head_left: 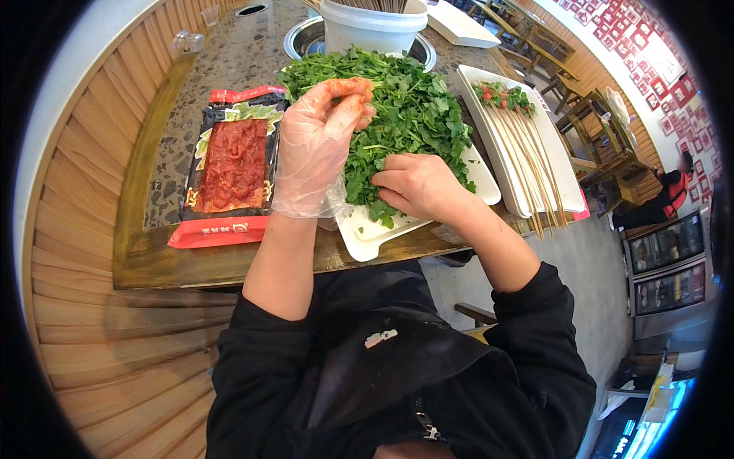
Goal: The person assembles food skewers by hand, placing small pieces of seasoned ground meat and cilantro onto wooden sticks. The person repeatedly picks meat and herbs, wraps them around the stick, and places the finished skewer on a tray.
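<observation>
My left hand [324,143], in a clear plastic glove with reddish stains, is raised over the left part of a heap of cilantro [413,115]. Its fingertips are drawn together; whether something small is between them I cannot tell. My bare right hand [421,186] has its fingers pinched on cilantro leaves at the near edge of the heap. The heap lies on a white tray [367,244]. Left of it is a printed packet of red marinated meat slices [234,163]. On the right, bamboo skewers [519,155] with red meat and green leaves at their far ends rest across a white tray [565,178].
Behind the heap, a white bucket [373,28] of skewers stands by a round metal-rimmed recess [295,43]. A white tray [461,26] lies at the back right, and clear plastic cups [188,41] at the back left. A person [674,192] is far off to the right.
</observation>
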Demonstrator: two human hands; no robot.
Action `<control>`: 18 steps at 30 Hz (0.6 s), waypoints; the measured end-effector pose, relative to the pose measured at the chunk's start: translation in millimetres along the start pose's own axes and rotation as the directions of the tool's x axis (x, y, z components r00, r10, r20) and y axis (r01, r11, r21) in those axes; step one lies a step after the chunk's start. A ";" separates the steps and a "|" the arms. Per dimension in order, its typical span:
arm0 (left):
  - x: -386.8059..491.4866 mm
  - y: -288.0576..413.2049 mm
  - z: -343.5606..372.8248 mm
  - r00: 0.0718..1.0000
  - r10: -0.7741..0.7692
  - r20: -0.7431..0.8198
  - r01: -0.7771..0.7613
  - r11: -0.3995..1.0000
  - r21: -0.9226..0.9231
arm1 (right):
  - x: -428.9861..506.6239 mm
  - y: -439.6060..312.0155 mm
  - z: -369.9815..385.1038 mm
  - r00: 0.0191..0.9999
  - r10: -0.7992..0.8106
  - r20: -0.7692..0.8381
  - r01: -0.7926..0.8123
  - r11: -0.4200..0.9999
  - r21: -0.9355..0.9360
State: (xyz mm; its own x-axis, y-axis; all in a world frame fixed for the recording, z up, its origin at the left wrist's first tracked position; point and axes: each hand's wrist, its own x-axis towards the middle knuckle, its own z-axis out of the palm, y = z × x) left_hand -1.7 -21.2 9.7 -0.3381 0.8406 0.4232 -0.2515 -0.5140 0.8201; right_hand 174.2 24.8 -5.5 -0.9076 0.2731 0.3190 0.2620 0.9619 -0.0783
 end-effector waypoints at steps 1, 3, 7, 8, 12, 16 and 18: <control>0.6 0.2 -0.6 1.000 -0.005 -0.005 0.005 1.000 -0.008 | 0.9 1.8 -1.6 0.998 0.050 -0.042 -0.045 0.993 0.105; 1.3 0.6 -1.5 1.000 0.014 0.001 -0.014 1.000 -0.014 | -2.0 9.6 -11.9 0.981 0.158 -0.111 -0.116 0.943 0.313; 0.7 0.4 -1.6 1.000 0.023 0.009 -0.022 0.999 -0.028 | -11.0 26.0 -29.7 0.851 0.525 -0.007 -0.405 0.664 0.628; 0.6 0.4 -1.6 0.999 0.030 0.011 -0.030 0.999 -0.039 | -10.8 27.1 -28.1 0.828 0.555 0.081 -0.491 0.647 0.583; 0.4 0.6 -0.7 1.000 0.012 -0.007 -0.012 0.998 -0.062 | -11.8 12.1 -6.0 0.962 0.273 -0.027 -0.268 0.955 0.126; 0.3 1.8 -0.3 1.000 -0.019 -0.004 0.019 0.998 -0.053 | -13.4 6.8 -3.2 0.975 0.182 0.124 -0.198 0.971 0.131; 0.2 2.1 0.3 1.000 -0.018 -0.004 0.018 0.998 -0.068 | -15.7 10.9 -10.9 0.968 0.144 0.204 -0.191 0.954 0.231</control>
State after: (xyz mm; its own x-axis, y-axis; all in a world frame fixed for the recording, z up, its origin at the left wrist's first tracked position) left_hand -2.1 -22.1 11.6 -0.3371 0.8490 0.4069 -0.3182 -0.5095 0.7995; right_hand 194.9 30.9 -1.1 -0.9078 0.4060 0.1052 0.3474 0.8684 -0.3537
